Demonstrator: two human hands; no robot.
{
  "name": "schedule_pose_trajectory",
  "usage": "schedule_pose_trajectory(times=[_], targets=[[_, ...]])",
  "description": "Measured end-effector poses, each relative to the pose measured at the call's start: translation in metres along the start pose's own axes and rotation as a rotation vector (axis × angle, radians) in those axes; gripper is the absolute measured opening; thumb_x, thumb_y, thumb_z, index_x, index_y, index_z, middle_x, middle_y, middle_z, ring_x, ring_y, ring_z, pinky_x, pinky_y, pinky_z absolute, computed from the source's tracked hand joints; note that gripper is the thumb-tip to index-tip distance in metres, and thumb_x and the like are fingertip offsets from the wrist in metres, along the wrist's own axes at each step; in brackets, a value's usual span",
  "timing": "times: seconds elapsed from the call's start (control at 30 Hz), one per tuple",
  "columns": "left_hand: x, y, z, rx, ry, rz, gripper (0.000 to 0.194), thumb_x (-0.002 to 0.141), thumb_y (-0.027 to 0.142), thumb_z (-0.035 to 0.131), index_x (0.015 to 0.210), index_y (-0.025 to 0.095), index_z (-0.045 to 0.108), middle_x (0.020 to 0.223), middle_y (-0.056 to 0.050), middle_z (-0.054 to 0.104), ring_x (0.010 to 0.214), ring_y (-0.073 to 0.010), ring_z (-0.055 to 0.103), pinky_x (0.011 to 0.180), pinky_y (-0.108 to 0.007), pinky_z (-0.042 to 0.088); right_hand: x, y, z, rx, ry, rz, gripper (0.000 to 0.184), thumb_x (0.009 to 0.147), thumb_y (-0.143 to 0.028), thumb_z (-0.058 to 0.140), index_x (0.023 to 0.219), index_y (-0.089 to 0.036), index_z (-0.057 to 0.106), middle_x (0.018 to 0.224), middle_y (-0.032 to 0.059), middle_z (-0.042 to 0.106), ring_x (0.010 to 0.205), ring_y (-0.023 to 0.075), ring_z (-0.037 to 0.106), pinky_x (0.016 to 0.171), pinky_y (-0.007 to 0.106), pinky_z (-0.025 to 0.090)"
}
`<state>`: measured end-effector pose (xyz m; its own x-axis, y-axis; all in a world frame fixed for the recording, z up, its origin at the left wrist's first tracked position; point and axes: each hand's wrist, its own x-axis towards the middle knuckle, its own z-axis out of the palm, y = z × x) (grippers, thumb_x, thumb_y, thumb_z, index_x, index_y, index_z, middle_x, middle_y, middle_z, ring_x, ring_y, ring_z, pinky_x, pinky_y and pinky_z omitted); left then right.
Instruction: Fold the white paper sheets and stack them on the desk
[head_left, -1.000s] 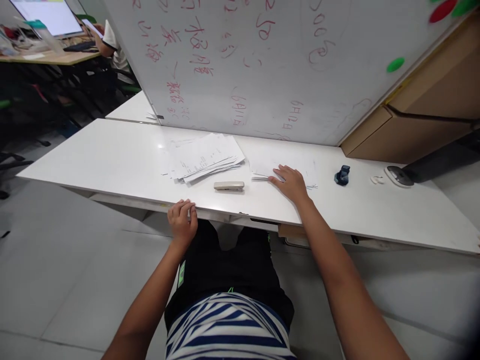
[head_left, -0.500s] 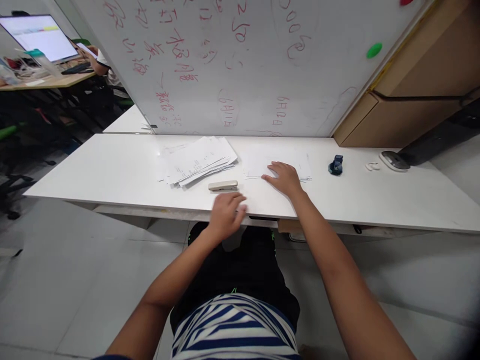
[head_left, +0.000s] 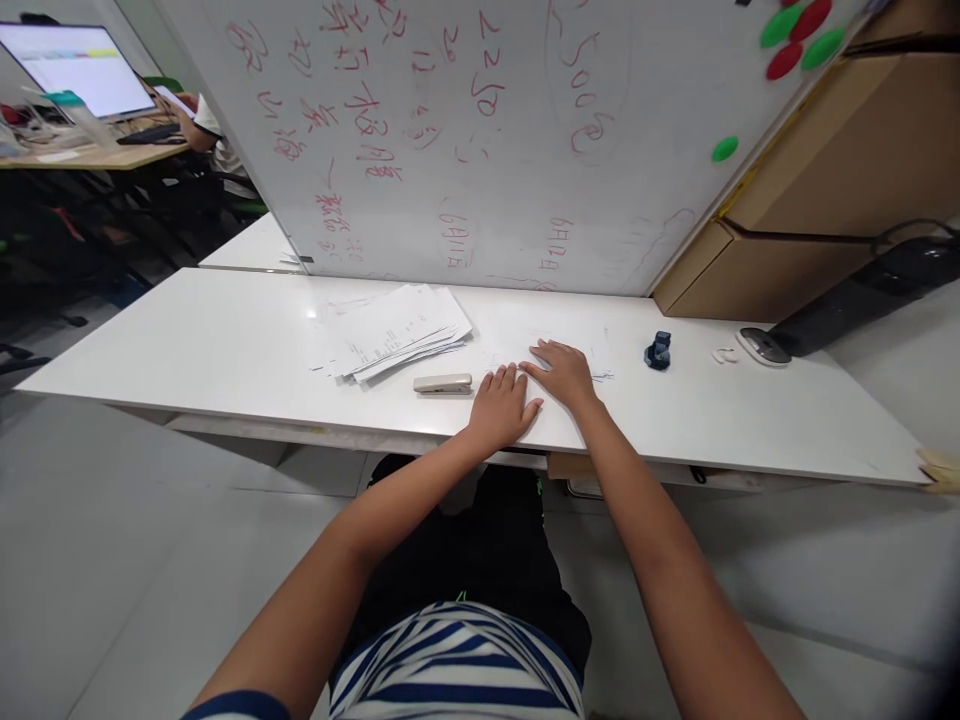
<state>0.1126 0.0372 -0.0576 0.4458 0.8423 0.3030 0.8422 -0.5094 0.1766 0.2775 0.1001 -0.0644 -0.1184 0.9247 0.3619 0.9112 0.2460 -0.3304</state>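
My right hand (head_left: 562, 374) lies with spread fingers on a low stack of white paper (head_left: 598, 340), covering part of its near edge. Close beside it on the left, my left hand (head_left: 504, 408) rests flat on the white desk, fingers apart, its fingertips at the stack's near left corner. Whether those fingertips touch the sheets I cannot tell. A beige stapler (head_left: 442, 384) lies just left of my left hand. Behind the stapler is a fanned pile of printed sheets (head_left: 409, 325), its edges uneven.
A whiteboard (head_left: 517, 150) with red writing stands along the desk's back edge. Farther right are a dark blue object (head_left: 658, 350), small white pieces (head_left: 724, 355), a computer mouse (head_left: 763, 346) and cardboard boxes (head_left: 787, 270). At far left a person (head_left: 206, 125) sits near a monitor (head_left: 79, 70).
My left hand has moved right and forward from the desk's front edge, past the stapler, and now lies beside my right hand. The right hand stays on the paper. The view has shifted slightly.
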Motion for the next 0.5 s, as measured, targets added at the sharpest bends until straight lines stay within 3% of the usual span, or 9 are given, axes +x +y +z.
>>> schedule_pose_trajectory(times=[0.23,0.5], targets=[[0.0002,-0.0009,0.0004,0.014,0.020,0.008,0.047,0.094,0.042,0.041,0.127,0.010,0.052,0.142,-0.019,0.047,0.132,-0.0312,0.042,0.109,-0.045,0.033,-0.0002,0.0016,-0.0006,0.051,-0.009,0.027,0.044,0.084,-0.055,0.057,0.115,-0.026,0.067,0.133,0.0048,0.060,0.127,0.0269,0.050,0.107,0.045,0.034],[-0.0017,-0.0010,-0.0041,0.044,0.007,0.007,0.042,0.095,0.041,0.040,0.123,0.013,0.053,0.141,-0.016,0.048,0.133,-0.0290,0.042,0.109,-0.043,0.032,0.0019,0.0051,0.0018,0.057,-0.008,0.050,0.038,0.088,-0.045,0.054,0.117,-0.023,0.065,0.133,0.0061,0.059,0.127,0.0254,0.049,0.108,0.045,0.032]])
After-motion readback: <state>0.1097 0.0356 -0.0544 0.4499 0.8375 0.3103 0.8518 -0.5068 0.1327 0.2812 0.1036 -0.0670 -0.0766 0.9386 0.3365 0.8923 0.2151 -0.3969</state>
